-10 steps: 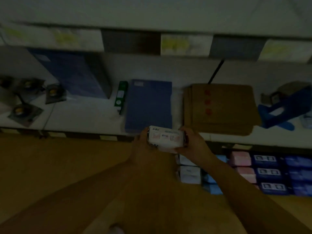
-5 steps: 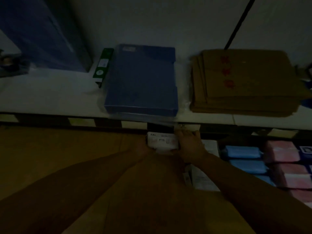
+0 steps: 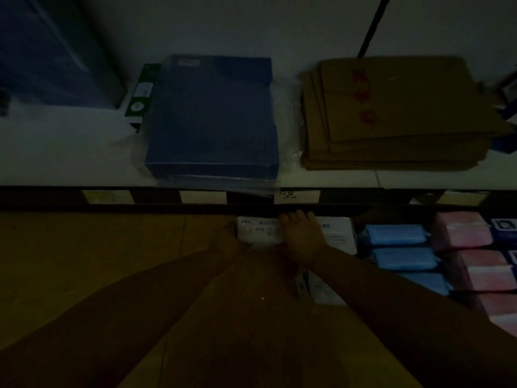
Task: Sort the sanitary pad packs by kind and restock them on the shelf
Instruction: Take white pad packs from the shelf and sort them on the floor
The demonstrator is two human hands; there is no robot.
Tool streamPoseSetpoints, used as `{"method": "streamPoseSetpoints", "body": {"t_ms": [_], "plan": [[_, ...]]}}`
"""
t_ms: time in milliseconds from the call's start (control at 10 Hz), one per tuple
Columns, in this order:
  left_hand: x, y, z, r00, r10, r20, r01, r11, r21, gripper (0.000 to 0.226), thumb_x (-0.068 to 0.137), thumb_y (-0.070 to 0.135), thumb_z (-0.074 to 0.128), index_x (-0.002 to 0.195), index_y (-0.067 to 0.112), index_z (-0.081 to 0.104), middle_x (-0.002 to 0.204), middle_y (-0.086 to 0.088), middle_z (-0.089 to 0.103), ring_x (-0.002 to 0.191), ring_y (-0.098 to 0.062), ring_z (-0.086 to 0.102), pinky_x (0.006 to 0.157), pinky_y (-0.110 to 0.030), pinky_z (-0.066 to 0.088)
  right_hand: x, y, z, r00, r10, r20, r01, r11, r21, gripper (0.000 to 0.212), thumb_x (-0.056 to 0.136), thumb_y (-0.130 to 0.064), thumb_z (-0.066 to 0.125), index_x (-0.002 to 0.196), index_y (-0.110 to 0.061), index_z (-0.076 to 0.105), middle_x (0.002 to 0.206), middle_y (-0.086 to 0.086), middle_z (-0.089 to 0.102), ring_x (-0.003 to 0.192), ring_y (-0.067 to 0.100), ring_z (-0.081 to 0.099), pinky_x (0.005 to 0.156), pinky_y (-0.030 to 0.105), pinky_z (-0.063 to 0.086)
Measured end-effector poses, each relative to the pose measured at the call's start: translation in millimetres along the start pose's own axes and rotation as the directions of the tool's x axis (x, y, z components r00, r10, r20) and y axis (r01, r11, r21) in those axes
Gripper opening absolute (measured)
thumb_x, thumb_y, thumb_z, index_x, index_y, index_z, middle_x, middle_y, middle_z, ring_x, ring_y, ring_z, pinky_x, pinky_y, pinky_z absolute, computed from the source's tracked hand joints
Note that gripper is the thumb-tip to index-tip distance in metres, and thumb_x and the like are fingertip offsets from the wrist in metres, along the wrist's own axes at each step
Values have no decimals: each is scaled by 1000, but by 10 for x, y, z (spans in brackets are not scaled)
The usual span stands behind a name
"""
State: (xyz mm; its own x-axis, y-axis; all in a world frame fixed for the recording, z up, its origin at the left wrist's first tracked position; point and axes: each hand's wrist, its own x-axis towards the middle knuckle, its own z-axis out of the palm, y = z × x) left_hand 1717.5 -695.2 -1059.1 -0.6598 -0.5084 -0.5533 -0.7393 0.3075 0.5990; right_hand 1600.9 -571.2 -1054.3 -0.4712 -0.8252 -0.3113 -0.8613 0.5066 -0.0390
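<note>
Pad pack [image 3: 257,233] marked "ABC", held between left hand [image 3: 227,243], right hand [image 3: 302,240]

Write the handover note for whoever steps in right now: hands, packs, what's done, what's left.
Right hand: grips the right end of the white pack, just below the price-tag rail.
Left hand: at the pack's left end; too dark to tell its grip.
Done: white packs sit right beside it, then blue packs, then pink packs, grouped by colour.
Left: seat this pack next to the white ones and let go. Any further stock is out of view.
</note>
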Motion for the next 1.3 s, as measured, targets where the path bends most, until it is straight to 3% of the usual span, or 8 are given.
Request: {"method": "streamPoseSetpoints", "body": {"t_ms": [200,300,600,800,900,1000,1100,1300], "plan": [[-32,111,-6,1000,12,27,-10,996,-85,44,96,2,43,138,-5,30,143,-22,37,130,-32,37,100,-21,27,25,-42,1,999,25,-28,-26,1000,-14,52,90,-23,51,136,-7,33,133,13,45,123,27,37,106,36,20],[-26,102,-31,1000,-4,-6,3,997,-82,48,92,3,52,137,-1,37,140,-19,43,129,-31,41,102,-24,31,16,-53,-7,999,17,-30,-17,1000,-17,51,90,-21,49,136,-7,32,134,14,45,124,26,37,106,36,19],[-128,177,-86,997,-73,27,74,997,-29,37,97,6,42,131,-8,40,138,-21,43,127,-32,41,100,-24,29,-64,-79,-144,998,3,-56,-4,1000,-15,58,89,-28,52,138,-6,30,135,15,43,125,28,37,107,38,17],[-279,235,-171,997,-13,-79,15,999,28,37,92,8,54,125,-9,48,133,-21,48,124,-34,44,103,-32,33,-139,-47,-294,965,-25,-262,56,992,112,44,92,-28,50,129,-3,48,127,16,53,119,27,46,100,33,22],[-348,330,-191,998,-23,-54,26,998,58,33,96,7,47,123,-12,47,131,-26,48,121,-35,46,98,-30,35,-142,-36,-371,913,-26,-407,89,986,138,31,84,-19,57,108,1,62,101,19,65,98,31,60,86,33,28],[-436,485,-282,995,63,-84,-53,992,111,41,94,8,49,132,-3,40,135,-19,46,123,-28,45,94,-25,36,-147,-13,-575,812,21,-583,160,953,257,28,77,-23,46,78,-4,67,67,10,65,62,26,63,70,32,37],[-495,622,-405,982,157,-103,-146,983,111,45,93,9,51,136,4,39,139,-12,44,126,-22,43,93,-18,32,-143,31,-771,771,66,-634,226,902,369,33,82,-24,39,75,-5,65,64,9,64,58,25,60,68,32,38],[-623,1029,-826,938,256,-235,-268,963,-20,23,89,4,54,111,5,60,115,-8,59,94,-12,55,75,-14,40,-220,148,-1284,726,299,-619,340,626,701,22,90,-14,48,84,-4,66,72,16,66,64,24,60,60,30,46]]}}
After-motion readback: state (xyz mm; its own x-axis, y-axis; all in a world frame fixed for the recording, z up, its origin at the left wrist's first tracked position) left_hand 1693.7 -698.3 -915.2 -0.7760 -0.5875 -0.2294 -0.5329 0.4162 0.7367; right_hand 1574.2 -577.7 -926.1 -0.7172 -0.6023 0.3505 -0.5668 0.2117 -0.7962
